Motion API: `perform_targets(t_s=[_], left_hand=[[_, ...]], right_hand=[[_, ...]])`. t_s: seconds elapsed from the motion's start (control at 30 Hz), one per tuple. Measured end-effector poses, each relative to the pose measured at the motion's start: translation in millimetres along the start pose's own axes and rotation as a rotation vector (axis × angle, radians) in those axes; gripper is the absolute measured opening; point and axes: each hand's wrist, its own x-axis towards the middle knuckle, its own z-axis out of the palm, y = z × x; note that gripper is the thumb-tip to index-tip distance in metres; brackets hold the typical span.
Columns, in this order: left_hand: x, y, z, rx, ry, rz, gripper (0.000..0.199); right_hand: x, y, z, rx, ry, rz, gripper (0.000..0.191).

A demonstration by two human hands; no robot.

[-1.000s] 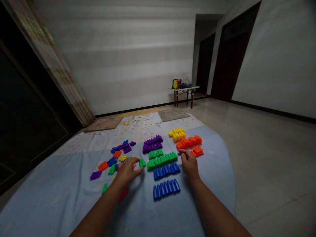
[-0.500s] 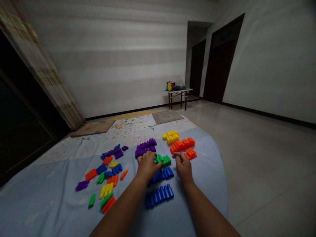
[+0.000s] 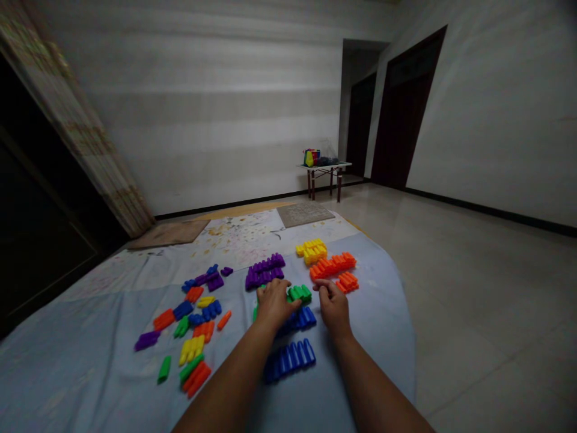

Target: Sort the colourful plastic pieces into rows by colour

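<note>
My left hand [image 3: 276, 304] reaches over a row of green finger-shaped plastic pieces [image 3: 299, 293], its fingers and thumb apart around part of the row and covering some of it. Off the right end of that row is my right hand [image 3: 334, 305], fingers curled in and no piece showing in them. Just nearer to me lie blue pieces [image 3: 306, 317], partly hidden by my left hand, and a separate blue row [image 3: 291, 359]. Purple rows [image 3: 265, 270] sit beyond my left hand. Orange rows [image 3: 333, 266] and a yellow group [image 3: 312, 250] are beyond my right hand.
Loose mixed pieces, such as yellow ones [image 3: 192, 349] and a purple clump [image 3: 146, 340], are scattered at left on the pale blue cloth [image 3: 90, 361]. Two mats [image 3: 305, 214] lie at the far edge. A small table [image 3: 323, 165] with a colourful bag stands by the wall.
My left hand has shifted slightly right and towards me, and green pieces now show on its left side. The right hand has hardly moved.
</note>
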Motion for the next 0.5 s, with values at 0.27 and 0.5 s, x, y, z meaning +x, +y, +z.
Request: perform_targets(t_s=[0.27, 0.5], left_hand=[[-30, -31, -18.9, -0.057, 0.098, -0.042, 0.039], [-87, -94, -47.7, -0.064, 0.161, -0.150, 0.036]], right_hand=[[-3, -1, -4, -0.013, -0.014, 0.022, 0.026], [-1, 3, -5, -0.022, -0.016, 0.043, 0.027]])
